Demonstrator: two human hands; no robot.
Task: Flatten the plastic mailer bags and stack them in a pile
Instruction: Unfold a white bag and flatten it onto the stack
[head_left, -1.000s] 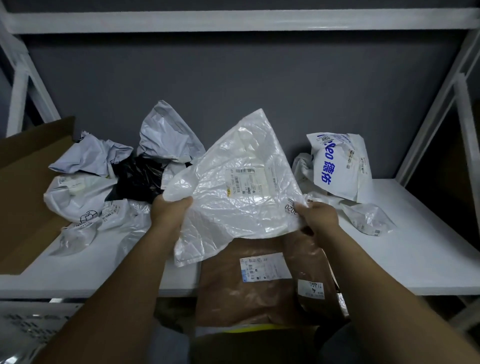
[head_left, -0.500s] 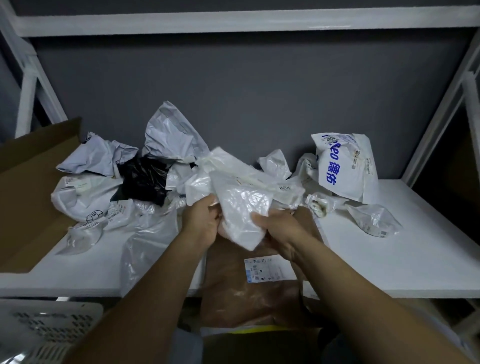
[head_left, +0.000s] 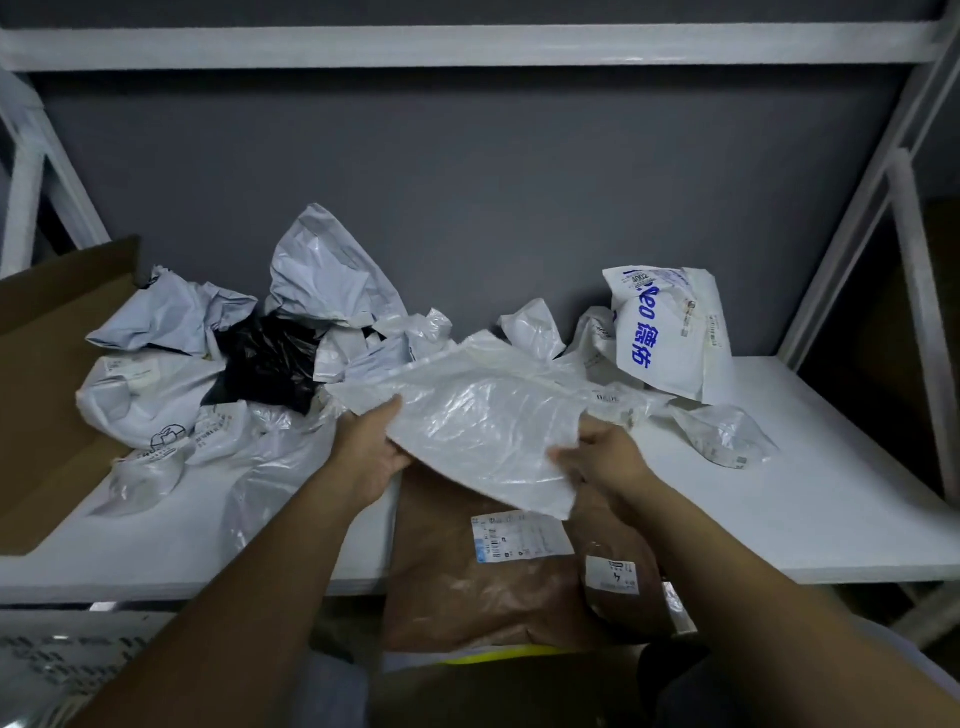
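The white bag (head_left: 483, 415) lay spread almost flat, long side running left to right, above the brown bag (head_left: 493, 577). The left hand (head_left: 371, 449) and right hand (head_left: 597, 457) gripped its near edge.

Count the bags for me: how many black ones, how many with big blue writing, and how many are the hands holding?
black bag: 1
white bag with blue writing: 1
held white bag, gripped by the left hand and the right hand: 1
Total: 3
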